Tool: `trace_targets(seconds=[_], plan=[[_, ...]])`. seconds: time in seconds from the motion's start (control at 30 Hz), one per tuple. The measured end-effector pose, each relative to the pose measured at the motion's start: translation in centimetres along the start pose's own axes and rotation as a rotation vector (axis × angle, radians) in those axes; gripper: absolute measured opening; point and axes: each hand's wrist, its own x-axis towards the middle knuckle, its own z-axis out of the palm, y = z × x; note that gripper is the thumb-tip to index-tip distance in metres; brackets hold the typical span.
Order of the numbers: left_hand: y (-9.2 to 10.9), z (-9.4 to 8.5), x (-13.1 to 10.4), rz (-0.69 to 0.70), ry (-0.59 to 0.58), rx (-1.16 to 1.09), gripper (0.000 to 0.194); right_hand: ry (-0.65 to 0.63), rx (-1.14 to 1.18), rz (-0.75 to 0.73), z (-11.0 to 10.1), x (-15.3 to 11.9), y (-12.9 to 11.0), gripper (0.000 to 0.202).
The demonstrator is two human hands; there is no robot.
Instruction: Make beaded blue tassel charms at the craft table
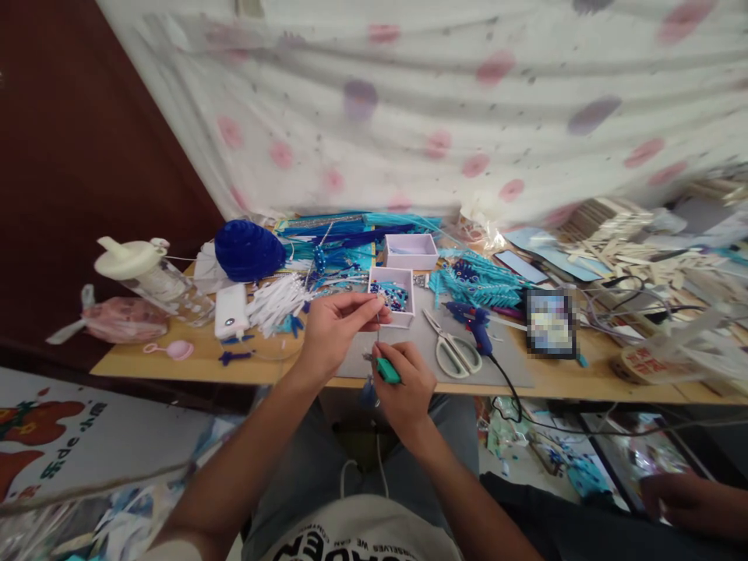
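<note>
Near the table's front edge, my left hand (336,331) pinches a thin stem or wire in front of a small white box (414,300) of blue and white beads. Just below and to the right, my right hand (406,387) is closed around a green-handled tool (387,371), close to the lower part of the stem. A small dark blue piece (368,393) hangs beneath, partly hidden by the right hand. The stem's upper tip is too small to make out.
White-handled scissors (459,357) and a blue glue gun (480,331) lie to the right on a grey mat (502,374). At left are a white power bank (231,312) and a blue coil (248,251). Another person's hand (678,499) shows at lower right.
</note>
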Motion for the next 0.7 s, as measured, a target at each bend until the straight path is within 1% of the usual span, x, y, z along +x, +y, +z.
trace_targets(seconds=[0.23,0.33,0.4,0.47,0.5,0.6,0.67,0.7], plan=[[0.6,0.3,0.2,-0.021,0.004,0.04,0.026,-0.066,0.149,-0.017,-0.5,0.3,0.1,0.013],[0.6,0.3,0.3,-0.026,-0.03,0.076,0.025,-0.09,0.197,0.007,-0.8,0.1,0.2,0.014],[0.5,0.3,0.5,-0.038,-0.054,0.089,0.026,-0.15,0.279,0.045,-1.6,0.5,0.5,0.014],[0.3,0.4,0.7,-0.067,-0.079,0.099,0.027,-0.217,0.386,0.134,-2.7,1.5,1.0,0.016],[0.2,0.4,0.9,-0.083,-0.092,0.103,0.028,-0.231,0.423,0.2,-3.3,2.3,1.3,0.016],[-0.2,0.8,1.2,-0.116,-0.154,0.118,0.028,-0.172,0.479,0.411,-5.0,5.2,1.9,0.02],[-0.6,1.0,1.4,-0.12,-0.197,0.126,0.027,-0.184,0.597,0.525,-5.5,7.2,2.0,0.027],[-0.7,1.2,1.5,-0.122,-0.215,0.13,0.026,-0.222,0.669,0.58,-5.7,8.0,2.0,0.031]])
